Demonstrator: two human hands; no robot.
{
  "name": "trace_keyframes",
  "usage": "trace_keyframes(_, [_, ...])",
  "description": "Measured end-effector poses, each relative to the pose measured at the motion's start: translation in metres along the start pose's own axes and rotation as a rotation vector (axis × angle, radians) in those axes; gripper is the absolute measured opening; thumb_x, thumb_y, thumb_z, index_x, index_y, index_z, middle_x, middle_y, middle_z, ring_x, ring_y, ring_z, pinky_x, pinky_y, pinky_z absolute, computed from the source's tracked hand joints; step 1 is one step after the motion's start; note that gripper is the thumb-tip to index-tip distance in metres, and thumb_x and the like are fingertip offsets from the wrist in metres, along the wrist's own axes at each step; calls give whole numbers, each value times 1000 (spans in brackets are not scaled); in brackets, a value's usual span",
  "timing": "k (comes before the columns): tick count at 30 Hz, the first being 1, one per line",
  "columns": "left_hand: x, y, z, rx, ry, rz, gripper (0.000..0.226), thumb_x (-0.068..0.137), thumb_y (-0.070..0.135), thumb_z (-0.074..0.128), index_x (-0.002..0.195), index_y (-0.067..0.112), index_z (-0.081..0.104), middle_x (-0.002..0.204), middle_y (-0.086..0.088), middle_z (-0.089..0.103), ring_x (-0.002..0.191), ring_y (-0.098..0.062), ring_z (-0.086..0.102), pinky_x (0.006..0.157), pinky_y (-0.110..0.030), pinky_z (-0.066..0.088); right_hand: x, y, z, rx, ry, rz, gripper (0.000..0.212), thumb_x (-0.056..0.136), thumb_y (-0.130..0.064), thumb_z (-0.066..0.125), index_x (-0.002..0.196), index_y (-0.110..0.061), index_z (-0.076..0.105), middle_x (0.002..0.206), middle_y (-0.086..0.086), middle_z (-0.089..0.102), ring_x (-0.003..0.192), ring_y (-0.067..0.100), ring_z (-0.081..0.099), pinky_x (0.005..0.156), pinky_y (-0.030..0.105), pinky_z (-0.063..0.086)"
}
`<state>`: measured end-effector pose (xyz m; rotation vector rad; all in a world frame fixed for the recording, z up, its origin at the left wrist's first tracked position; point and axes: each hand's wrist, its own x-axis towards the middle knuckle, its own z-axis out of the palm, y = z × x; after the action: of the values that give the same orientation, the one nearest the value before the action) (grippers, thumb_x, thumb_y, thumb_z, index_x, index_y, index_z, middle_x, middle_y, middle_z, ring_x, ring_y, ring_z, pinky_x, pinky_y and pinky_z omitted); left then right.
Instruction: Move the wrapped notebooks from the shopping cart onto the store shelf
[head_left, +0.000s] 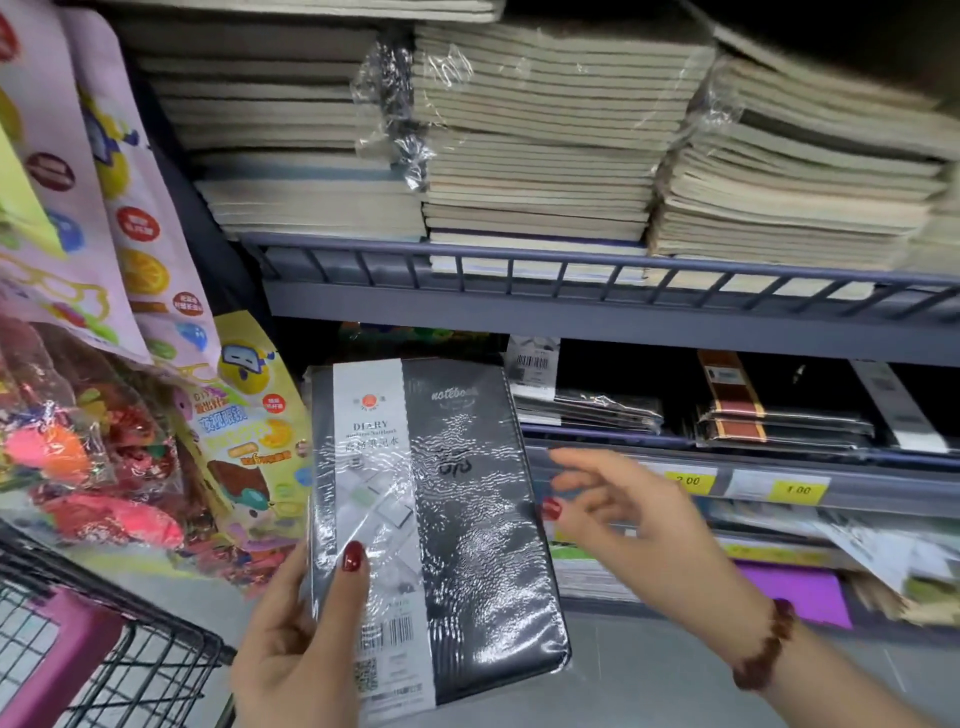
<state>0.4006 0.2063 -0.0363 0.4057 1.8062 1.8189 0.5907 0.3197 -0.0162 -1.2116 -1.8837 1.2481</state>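
Observation:
A black notebook (457, 519) in shiny plastic wrap, with a white paper band down its left side, is held upright in front of the shelves. My left hand (301, 639) grips its lower left edge, thumb across the band. My right hand (639, 519) hovers just right of the notebook, fingers spread and blurred, holding nothing. Behind them, the grey store shelf (623, 301) has a middle level with flat black wrapped notebooks (779, 421). The black wire shopping cart (119, 654) fills the bottom left corner.
Tall stacks of pale exercise books (540, 145) fill the upper shelf behind a low rail. Colourful toy packets (104, 364) hang at the left. Yellow price tags (797, 490) line the middle shelf edge. Purple and green items (795, 597) lie on the lowest shelf.

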Motion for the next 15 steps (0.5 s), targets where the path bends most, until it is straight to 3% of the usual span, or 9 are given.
trace_keyframes(3, [-2,8,14,-63,-16,-1,28,74,15,72,94,33,66,78,34,67,70,14,62,69,-1,48,-12,2,12,294,-169,174,73,59,-47,82,125,-38,51,99,0,69,80,12,67,72,30,54])
trace_keyframes(5, [0,17,28,-83,-123,-24,27,76,16,71,98,32,65,71,31,69,67,12,61,63,-4,47,-15,0,12,436,-141,160,74,69,-19,82,132,-28,45,105,6,71,94,24,68,82,40,53])
trace_keyframes(7, [6,23,41,-69,-250,-60,24,82,16,67,101,29,70,77,19,73,60,4,59,54,-6,44,-13,-1,9,490,-56,131,68,75,0,73,133,-20,44,109,7,70,101,23,67,87,34,54])
trace_keyframes(9, [14,29,52,-48,-403,-93,30,83,17,66,110,29,69,97,10,75,84,-4,66,72,-17,53,-7,-6,2,513,65,129,61,76,4,67,130,-17,48,106,5,72,99,18,68,81,26,54])
trace_keyframes(11, [20,32,59,-33,-575,-102,47,73,16,73,117,29,65,109,7,72,104,-13,66,90,-35,50,-1,-8,-5,532,191,134,52,78,6,64,125,-16,53,98,1,75,92,12,70,73,18,54])
trace_keyframes(12, [21,32,62,-10,-652,-87,61,66,14,78,122,28,61,113,6,71,106,-15,66,91,-37,50,1,-8,-9,529,233,130,50,79,6,64,122,-17,55,96,-1,75,89,10,70,71,16,53])
trace_keyframes(15, [23,27,65,1,-758,-96,98,52,-5,85,136,27,46,119,-1,68,101,-19,69,75,-25,56,1,-10,-20,484,201,95,53,71,-2,72,114,-28,58,100,-7,73,91,7,69,71,15,53])
